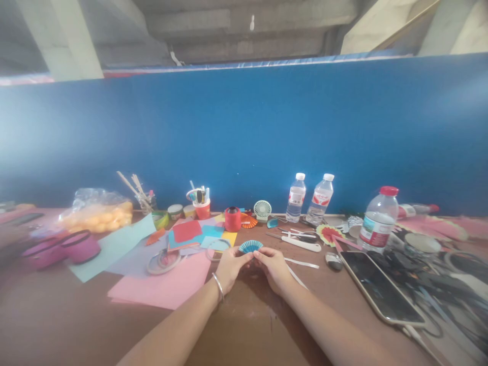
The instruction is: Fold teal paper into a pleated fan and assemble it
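A small blue pleated paper fan is spread out between my hands, just above the brown table. My left hand, with a silver bangle at the wrist, pinches its lower left side. From the other side, my right hand pinches the fan near its base. The fingertips nearly meet there and hide the fan's bottom. Beyond the fan lie an orange pleated fan and a red roll. A white-handled cutter and white paper strips are to the right of my right hand.
Pink paper sheets, a tape roll and a pale green sheet lie left. Water bottles and a mini fan stand at the back. A phone, a larger bottle and tangled cables are at right. A blue partition rises behind.
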Demonstrator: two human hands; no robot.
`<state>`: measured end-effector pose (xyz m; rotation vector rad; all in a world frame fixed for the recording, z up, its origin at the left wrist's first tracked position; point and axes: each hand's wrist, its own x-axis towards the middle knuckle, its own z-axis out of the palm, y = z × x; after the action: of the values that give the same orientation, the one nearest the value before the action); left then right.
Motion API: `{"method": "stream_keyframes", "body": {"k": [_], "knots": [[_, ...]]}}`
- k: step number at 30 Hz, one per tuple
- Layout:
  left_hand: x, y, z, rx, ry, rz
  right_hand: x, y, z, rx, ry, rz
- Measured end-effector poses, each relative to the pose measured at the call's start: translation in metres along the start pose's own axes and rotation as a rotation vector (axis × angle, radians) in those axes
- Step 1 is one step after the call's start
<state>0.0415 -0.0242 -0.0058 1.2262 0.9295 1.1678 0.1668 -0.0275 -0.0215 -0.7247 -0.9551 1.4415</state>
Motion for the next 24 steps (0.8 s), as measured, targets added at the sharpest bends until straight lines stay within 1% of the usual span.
{"method": "stream_keyframes", "body": {"k": [4,8,10,15,21,24], "knots": [[0.0012,-0.0011,-0.0022,0.097,0.025,0.046,0.0001,-0.0002,0.0005,-0.049,0.005,-0.040],[0.0011,-0.0011,-0.0038,0.158,0.016,0.041,0.0010,-0.0007,0.0004,-0.083,0.095,-0.089],[0.0008,-0.0008,-0.0038,0.162,0.002,0.035,0.0016,-0.0005,-0.0002,-0.080,0.117,-0.097],[-0.0004,0.0011,-0.0014,0.129,-0.028,0.001,0.0024,0.0009,-0.0013,-0.086,0.114,-0.092],[-0.0007,0.0017,0.0004,0.088,-0.006,-0.022,0.0012,-0.0005,0.0001,-0.074,0.111,-0.080],[-0.0007,0.0015,-0.0002,0.090,-0.024,-0.025,0.0012,-0.0004,0.0002,-0.065,0.107,-0.092]]}}
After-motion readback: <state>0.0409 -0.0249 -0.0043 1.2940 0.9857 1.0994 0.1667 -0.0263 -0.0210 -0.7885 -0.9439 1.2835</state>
